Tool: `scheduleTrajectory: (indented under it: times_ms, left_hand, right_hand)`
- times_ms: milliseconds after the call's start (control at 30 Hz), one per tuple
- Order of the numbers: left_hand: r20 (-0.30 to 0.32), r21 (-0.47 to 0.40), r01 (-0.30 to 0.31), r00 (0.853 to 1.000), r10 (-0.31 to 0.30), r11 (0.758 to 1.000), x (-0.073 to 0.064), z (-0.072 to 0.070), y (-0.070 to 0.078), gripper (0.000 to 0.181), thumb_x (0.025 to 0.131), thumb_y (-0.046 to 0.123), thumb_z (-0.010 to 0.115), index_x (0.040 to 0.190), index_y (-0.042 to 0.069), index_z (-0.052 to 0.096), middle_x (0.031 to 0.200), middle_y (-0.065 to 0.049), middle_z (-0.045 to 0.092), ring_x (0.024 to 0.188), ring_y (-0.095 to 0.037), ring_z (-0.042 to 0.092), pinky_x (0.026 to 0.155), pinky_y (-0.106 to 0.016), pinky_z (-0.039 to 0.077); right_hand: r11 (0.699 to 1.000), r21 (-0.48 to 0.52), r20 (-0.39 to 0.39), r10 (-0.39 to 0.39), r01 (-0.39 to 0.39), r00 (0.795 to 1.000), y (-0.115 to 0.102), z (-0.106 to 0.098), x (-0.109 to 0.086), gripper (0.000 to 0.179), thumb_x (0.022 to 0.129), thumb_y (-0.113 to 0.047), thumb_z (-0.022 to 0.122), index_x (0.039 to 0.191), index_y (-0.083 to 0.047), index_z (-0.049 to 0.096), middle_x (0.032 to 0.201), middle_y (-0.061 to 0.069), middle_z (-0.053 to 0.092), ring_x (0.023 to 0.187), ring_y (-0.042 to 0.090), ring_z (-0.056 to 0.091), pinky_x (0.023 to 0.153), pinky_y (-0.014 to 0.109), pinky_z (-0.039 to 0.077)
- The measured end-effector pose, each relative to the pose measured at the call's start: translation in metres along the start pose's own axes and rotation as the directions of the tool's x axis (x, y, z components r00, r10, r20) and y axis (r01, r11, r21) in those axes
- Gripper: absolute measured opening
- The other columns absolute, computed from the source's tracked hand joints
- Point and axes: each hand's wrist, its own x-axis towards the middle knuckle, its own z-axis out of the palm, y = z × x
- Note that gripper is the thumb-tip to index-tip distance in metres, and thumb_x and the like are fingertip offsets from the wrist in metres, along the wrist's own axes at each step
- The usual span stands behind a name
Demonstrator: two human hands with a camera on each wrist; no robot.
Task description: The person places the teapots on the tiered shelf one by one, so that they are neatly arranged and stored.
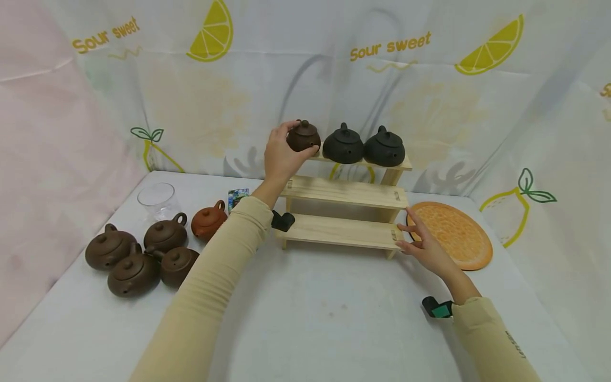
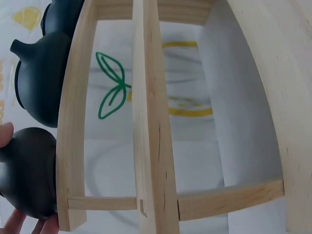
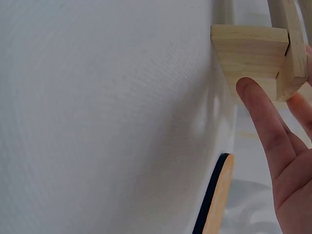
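Observation:
At the left end of the top tier, my left hand (image 1: 282, 154) grips a small dark brown teapot (image 1: 305, 137), thumb in front and fingers round its far side. In the left wrist view that teapot (image 2: 30, 170) sits at the top plank's end, fingertips beneath and beside it. Two black teapots (image 1: 342, 146) stand beside it on the same tier. My right hand (image 1: 427, 252) holds the right end of the lowest tier of the wooden display stand (image 1: 343, 231), thumb at the front edge. In the right wrist view its thumb (image 3: 263, 122) overlaps the stand's leg.
Several brown teapots (image 1: 133, 273) cluster on the table's left, with a reddish teapot (image 1: 207, 222) and a clear glass (image 1: 156, 199) close by. A small patterned card or box (image 1: 237, 197) lies behind my left forearm. Right of the stand lies a round, pizza-like board (image 1: 451, 233). A printed curtain hangs behind.

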Motion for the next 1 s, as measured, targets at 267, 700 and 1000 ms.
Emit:
scheduleTrajectory:
  times_ms: [267, 700, 1000]
  left_hand:
    - [0.052, -0.17, -0.04, 0.997, 0.05, 0.985, 0.007, -0.004, -0.008, 0.059, 0.075, 0.021, 0.079, 0.127, 0.011, 0.055, 0.126, -0.006, 0.053, 0.11, -0.024, 0.051, 0.089, -0.03, 0.043]
    - [0.136, -0.3, -0.027, 0.988, 0.071, 0.954, -0.002, -0.018, -0.021, 0.077, 0.077, 0.017, 0.078, 0.142, 0.014, 0.038, 0.138, -0.014, 0.041, 0.122, -0.028, 0.044, 0.095, -0.033, 0.041]
    - [0.12, -0.32, -0.014, 0.991, 0.055, 0.947, -0.033, -0.043, -0.035, 0.073, 0.078, 0.017, 0.076, 0.141, 0.016, 0.039, 0.134, -0.009, 0.046, 0.119, -0.026, 0.046, 0.095, -0.035, 0.042]
  right_hand:
    - [1.0, -0.004, 0.004, 0.003, -0.003, 1.0, -0.001, 0.002, 0.001, 0.087, 0.09, -0.005, 0.06, 0.151, -0.025, 0.0, 0.135, 0.032, 0.037, 0.088, 0.041, 0.063, 0.073, 0.028, 0.053]
    - [1.0, 0.017, 0.02, 0.01, -0.011, 1.0, -0.007, 0.001, 0.001, 0.089, 0.09, -0.003, 0.059, 0.151, -0.023, -0.003, 0.136, 0.033, 0.035, 0.089, 0.042, 0.062, 0.073, 0.031, 0.053]
    - [1.0, 0.004, 0.012, 0.02, -0.021, 1.0, -0.003, 0.0, -0.001, 0.088, 0.091, -0.005, 0.059, 0.151, -0.026, -0.002, 0.135, 0.032, 0.036, 0.085, 0.039, 0.064, 0.072, 0.029, 0.053]
